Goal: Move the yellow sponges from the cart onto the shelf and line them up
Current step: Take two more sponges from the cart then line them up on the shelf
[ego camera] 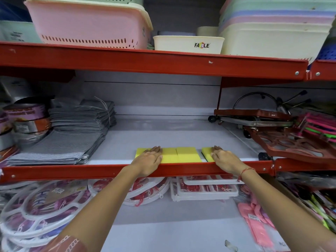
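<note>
Currently the fingers (157,149) of the left hand (149,160) are laid flat and extended, palm down, on the left end of a row of yellow sponges (179,155); nothing is gripped. The right hand (224,159) is likewise spread flat, its fingers (216,149) pressed on top of a separate yellow sponge (207,152) with a dark scrub layer visible on its left side. A small gap is seen between that sponge and the row. All sponges are placed at the front of the white shelf (163,131), just behind its red front rail (91,171). A red thread is worn on the right wrist. Folded grey cloths (72,135) are stacked to the left; a red wheeled rack (283,140) is seen to the right. The cart is not shown.
</note>
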